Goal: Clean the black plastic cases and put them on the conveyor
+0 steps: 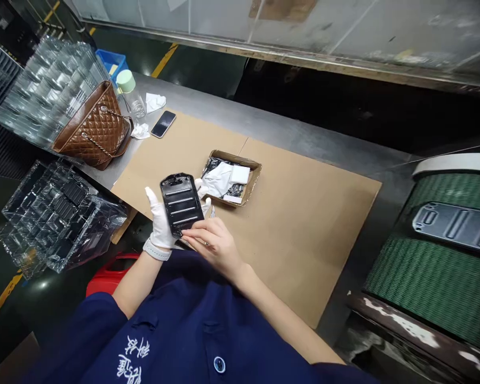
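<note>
A black ribbed plate [182, 205] with a rounded top lies tilted in my left hand [162, 224], which wears a white glove. The gloved thumb stands out along the plate's left side, and fingertips show past its right edge. My right hand [212, 240] is bare, its fingers pinched together at the plate's near end. From behind these fingers sticks the tip of a slim silver tool [213, 212]; the rest of it is covered by the hand.
Beyond the plate sits a small cardboard box [256, 181] with white pieces and black parts. A phone [164, 124], brown quilted bag [98, 128] and bottle [135, 101] are at left. A green conveyor belt [436, 288] at right carries a grey ribbed plate [460, 226].
</note>
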{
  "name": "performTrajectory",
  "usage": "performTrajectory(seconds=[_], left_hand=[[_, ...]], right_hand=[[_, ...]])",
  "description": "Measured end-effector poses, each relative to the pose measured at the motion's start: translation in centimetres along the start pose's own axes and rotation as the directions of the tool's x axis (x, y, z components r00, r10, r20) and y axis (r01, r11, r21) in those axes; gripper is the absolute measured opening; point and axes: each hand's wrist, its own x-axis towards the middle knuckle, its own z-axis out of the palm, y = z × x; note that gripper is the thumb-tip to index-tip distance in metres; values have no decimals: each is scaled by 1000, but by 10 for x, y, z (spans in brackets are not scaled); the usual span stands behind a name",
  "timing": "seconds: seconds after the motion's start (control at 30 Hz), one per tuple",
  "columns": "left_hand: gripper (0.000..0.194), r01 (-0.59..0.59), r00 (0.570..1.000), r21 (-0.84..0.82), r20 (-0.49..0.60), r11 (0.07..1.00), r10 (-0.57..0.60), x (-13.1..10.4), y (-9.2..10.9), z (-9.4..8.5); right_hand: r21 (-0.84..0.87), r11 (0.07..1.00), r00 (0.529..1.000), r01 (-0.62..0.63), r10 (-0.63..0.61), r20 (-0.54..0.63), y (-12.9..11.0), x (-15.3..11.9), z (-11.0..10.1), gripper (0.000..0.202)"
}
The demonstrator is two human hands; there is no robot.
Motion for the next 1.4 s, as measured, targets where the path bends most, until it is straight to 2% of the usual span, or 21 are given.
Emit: performTrajectory(seconds=[0.07,0.13,0.2,0.27,0.37,0.5,0.6,0.67,0.77,0.83,0.93,1.0,1.07,1.1,1.13,1.17,1.2,1.23,1.27,1.33,1.4], left_hand=[[67,-44,998,-189,37,981,52,-6,1,-1],[59,-37,995,-372,69,927,67,-11,0,0],[54,8,994,-444,98,896,40,-14,-2,4],[55,46,993,-455,116,889,8,-17,-3,8],[50,50,997,-431,78,901,-17,-18,-6,11],[42,25,1000,-390,18,921,-20,-15,-13,8],[41,-65,995,-340,-99,938,33,-10,-16,7],[36,-155,982,-335,-156,930,107,-6,-16,10],[32,-269,962,-452,-164,850,217,-1,-13,18],[30,-313,950,-529,-193,789,247,2,-11,22],[31,-312,947,-577,-251,755,200,11,-8,21],[31,-292,949,-609,-279,737,146,20,-7,13],[32,-270,954,-654,-283,707,102,29,-6,2],[33,-258,957,-671,-278,695,88,32,-6,-4],[33,-245,961,-681,-267,690,78,34,-6,-10],[34,-231,965,-684,-253,692,72,34,-6,-15],[34,-212,970,-680,-235,702,66,33,-6,-19],[36,-190,975,-672,-212,715,60,30,-6,-22],[37,-170,981,-663,-188,729,58,27,-6,-24],[43,-139,988,-651,-147,746,55,19,-8,-26],[50,-114,992,-647,-117,754,50,13,-9,-26]], right_hand=[[-54,997,996,-61,58,-60,1,-2,-2,23],[39,980,976,-197,199,-82,2,-3,-2,66],[246,909,940,-335,342,15,2,-2,1,104],[411,803,900,-432,416,132,2,-2,7,114],[487,712,850,-506,509,139,1,-3,16,100],[465,696,815,-547,570,105,3,-3,21,84],[364,763,843,-534,515,156,8,2,19,84],[309,820,876,-482,458,152,15,4,22,74],[329,863,916,-384,401,18,22,5,31,57],[372,857,904,-357,418,-95,23,4,38,50],[354,863,891,-360,431,-145,18,3,42,33],[271,919,925,-286,338,-172,20,5,36,32],[158,971,937,-180,219,-274,32,10,25,34],[96,978,919,-185,207,-337,43,14,18,35],[34,963,888,-268,260,-380,57,18,10,35],[-16,915,841,-402,362,-402,73,21,4,37],[-65,826,777,-560,496,-388,89,23,-2,37],[-117,706,695,-699,631,-344,105,23,-5,37],[-145,630,642,-762,710,-290,118,20,-5,35],[-185,541,569,-821,804,-174,138,6,2,29],[-209,499,523,-841,849,-80,146,-15,16,27]])
